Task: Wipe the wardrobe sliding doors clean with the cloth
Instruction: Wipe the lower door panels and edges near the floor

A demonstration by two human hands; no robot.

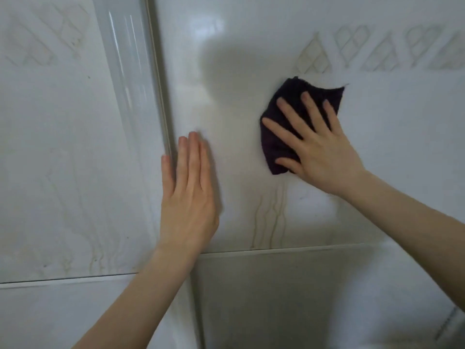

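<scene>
Two glossy white wardrobe sliding doors fill the view. The right door [251, 59] overlaps the left door [63, 147] behind a vertical grey frame strip [136, 79]. A dark purple cloth [289, 96] lies flat against the right door, and my right hand [319, 147] presses it there with fingers spread straight. My left hand [188, 187] lies flat on the right door's left edge beside the frame strip, fingers straight and together, holding nothing. Brownish drip streaks [271, 217] run down the right door below the cloth.
Faint diamond lattice patterns [377, 49] decorate the upper part of both doors. A horizontal rail [276, 250] splits the right door into an upper glossy panel and a greyer lower panel [276, 298]. More streaks mark the left door's lower area [83, 248].
</scene>
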